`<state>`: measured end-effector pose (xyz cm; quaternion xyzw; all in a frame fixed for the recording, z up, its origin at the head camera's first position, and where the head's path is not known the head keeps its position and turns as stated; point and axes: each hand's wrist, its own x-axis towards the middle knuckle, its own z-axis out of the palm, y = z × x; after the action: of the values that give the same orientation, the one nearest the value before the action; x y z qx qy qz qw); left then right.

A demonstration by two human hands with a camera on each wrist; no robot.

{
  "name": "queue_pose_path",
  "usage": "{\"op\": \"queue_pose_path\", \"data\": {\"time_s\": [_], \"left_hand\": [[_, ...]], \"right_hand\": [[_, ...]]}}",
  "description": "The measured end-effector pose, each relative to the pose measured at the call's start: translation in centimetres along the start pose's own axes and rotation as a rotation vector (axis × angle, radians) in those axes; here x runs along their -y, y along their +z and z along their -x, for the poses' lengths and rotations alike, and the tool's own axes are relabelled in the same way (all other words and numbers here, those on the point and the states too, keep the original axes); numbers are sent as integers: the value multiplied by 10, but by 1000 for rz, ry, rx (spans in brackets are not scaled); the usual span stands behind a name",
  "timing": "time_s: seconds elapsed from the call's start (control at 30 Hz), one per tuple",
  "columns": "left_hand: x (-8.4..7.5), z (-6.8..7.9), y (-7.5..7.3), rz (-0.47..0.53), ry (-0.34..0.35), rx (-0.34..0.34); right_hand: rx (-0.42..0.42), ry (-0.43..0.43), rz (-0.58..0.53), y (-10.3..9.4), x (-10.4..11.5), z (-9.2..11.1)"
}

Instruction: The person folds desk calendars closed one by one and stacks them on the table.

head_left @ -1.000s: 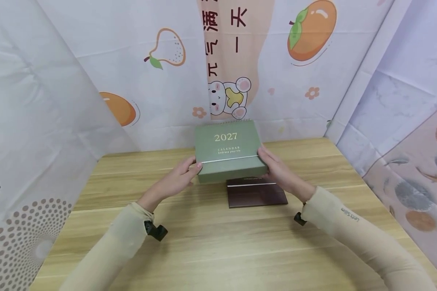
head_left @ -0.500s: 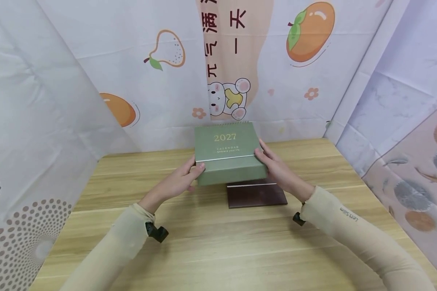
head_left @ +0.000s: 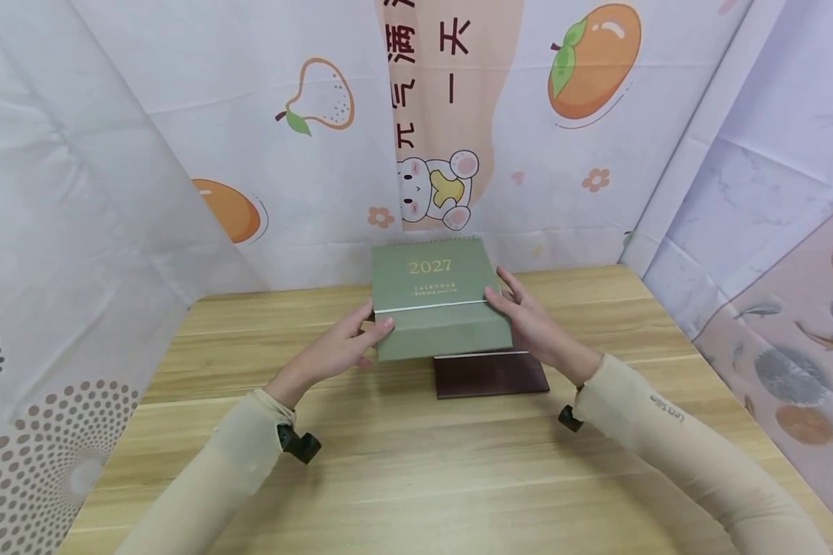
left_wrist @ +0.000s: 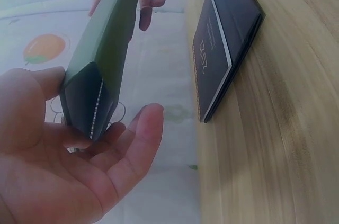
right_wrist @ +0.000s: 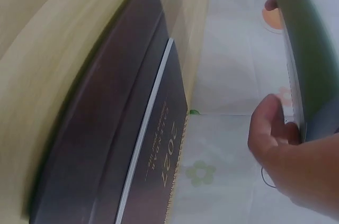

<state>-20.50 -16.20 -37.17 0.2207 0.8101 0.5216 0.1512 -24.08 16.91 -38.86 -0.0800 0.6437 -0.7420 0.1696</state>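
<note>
Both hands hold a green 2027 desk calendar (head_left: 433, 327) up off the table, one at each side. The left hand (head_left: 336, 351) pinches its left edge, thumb on the front and fingers behind, some of them loose in the left wrist view. At the opposite edge the right hand (head_left: 541, 331) grips with its thumb on the front. A second, dark maroon calendar (head_left: 491, 375) lies on the table below; the green one hides its upper part in the head view. Its 2027 cover and white band show in the right wrist view, with a gap between the two calendars (right_wrist: 135, 123).
The wood-grain table (head_left: 403, 478) ends at a printed white curtain (head_left: 305, 193) close behind the calendars. More fabric hangs at the left (head_left: 55, 231) and right sides. A dark camera mount (head_left: 298, 445) sits on each wrist.
The green calendar has sunk slightly and tipped, its lower edge nearer me and covering more of the maroon one. The left thumb has slid further onto its front; the maroon calendar stays put.
</note>
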Motion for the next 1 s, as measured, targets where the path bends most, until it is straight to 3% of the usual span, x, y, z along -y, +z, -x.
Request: {"op": "queue_pose_path", "data": {"time_s": [0.4,0.73,1.0], "left_hand": [[-2,2,4,-37,-41,4],[-2,0,8,-71,-24,17],[1,-4,13,-32,7,-3]], "right_hand": [[29,56,10,3,3,2],[36,58,21,4,5,2],[34,30,48,-1,2,0]]}}
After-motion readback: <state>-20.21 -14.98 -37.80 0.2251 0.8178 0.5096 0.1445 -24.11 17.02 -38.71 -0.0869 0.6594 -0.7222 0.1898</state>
